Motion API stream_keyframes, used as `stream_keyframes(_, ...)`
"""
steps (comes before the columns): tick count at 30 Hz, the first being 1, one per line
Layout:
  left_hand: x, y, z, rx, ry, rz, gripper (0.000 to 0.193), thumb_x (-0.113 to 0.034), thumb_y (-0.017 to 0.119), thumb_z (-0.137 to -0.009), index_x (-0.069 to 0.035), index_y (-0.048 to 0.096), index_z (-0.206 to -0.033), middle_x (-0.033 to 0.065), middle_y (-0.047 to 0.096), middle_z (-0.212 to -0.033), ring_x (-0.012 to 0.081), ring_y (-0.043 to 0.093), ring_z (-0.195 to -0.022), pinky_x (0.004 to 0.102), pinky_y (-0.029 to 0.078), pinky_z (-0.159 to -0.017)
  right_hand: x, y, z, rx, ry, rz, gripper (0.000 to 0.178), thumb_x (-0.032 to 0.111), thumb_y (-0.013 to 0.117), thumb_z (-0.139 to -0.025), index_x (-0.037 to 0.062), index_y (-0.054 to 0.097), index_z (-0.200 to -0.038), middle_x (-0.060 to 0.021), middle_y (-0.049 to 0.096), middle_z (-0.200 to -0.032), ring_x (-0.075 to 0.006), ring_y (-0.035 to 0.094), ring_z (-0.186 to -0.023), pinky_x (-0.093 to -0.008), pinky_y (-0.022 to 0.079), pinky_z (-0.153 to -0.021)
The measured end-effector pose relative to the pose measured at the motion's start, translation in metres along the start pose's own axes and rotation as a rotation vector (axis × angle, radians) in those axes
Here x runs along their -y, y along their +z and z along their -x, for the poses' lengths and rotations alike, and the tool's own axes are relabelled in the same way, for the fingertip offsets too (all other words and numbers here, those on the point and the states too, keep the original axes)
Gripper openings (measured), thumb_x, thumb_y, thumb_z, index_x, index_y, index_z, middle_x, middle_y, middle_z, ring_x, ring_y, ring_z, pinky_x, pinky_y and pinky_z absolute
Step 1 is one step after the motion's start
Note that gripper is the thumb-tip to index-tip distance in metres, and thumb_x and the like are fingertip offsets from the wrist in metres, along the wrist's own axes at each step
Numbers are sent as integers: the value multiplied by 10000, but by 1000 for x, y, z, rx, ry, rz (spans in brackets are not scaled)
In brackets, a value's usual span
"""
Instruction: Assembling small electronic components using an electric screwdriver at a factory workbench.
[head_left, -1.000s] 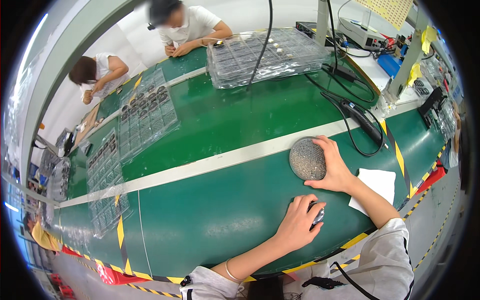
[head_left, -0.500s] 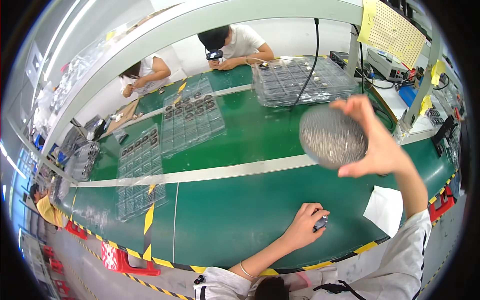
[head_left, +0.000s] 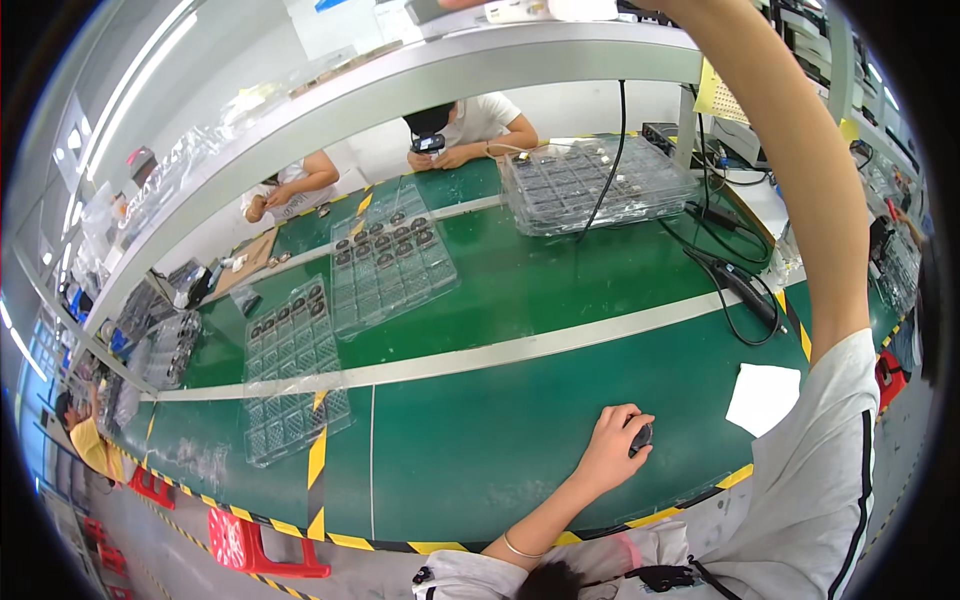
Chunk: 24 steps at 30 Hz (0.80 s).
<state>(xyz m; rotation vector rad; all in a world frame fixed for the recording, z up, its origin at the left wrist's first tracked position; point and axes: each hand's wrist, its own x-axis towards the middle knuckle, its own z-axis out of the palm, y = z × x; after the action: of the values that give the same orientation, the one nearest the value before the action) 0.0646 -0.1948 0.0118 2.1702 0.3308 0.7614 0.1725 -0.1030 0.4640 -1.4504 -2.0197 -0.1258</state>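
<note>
My left hand (head_left: 608,446) rests on the green table near its front edge, fingers curled round a small round dark part (head_left: 641,438). My right forearm (head_left: 812,170) stretches up along the right side to the upper edge of the picture, at the shelf above the table. The right hand is mostly cut off there, so its grip and anything in it cannot be made out. White objects (head_left: 520,10) lie on the shelf near it. A white sheet (head_left: 763,399) lies on the table to the right of my left hand.
Clear plastic trays (head_left: 395,290) with round dark parts lie at left; a stack of trays (head_left: 600,185) stands behind. A shelf beam (head_left: 480,75) crosses overhead. Black cabled tools (head_left: 745,295) lie at right. Two people work across the table. A red stool (head_left: 262,545) stands below.
My right hand has risen from over the table to the shelf, and the large grey round thing it held is out of sight. My left hand keeps its place. The view has tipped upward slightly.
</note>
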Motion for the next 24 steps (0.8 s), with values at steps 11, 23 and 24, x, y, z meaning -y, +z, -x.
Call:
stream_keyframes(11,1,0,4,1,23,-49,436,-94,708,-723,-41,581,-1137,126,495,-1123,317,460,-1085,413,413,-944,-1,11,-29,25,341,371,1037,573,747,-612,-227,441,-1198,-328,580,-1129,-348,592,-1059,-344,457,-921)
stream_keyframes(23,-1,0,3,13,21,-77,441,-99,708,-729,-45,576,-1147,130,495,-1140,315,460,-1095,412,411,-946,-26,65,-77,3,294,522,1012,725,617,-625,-114,569,-1190,-335,441,-1286,-404,534,-1100,-412,452,-887)
stream_keyframes(24,-1,0,3,18,20,-75,441,-99,708,-729,-45,576,-1147,130,495,-1140,315,460,-1095,412,411,-946,-31,62,-80,55,266,456,1021,723,625,-623,-118,559,-1197,-333,435,-1288,-402,535,-1099,-424,442,-893)
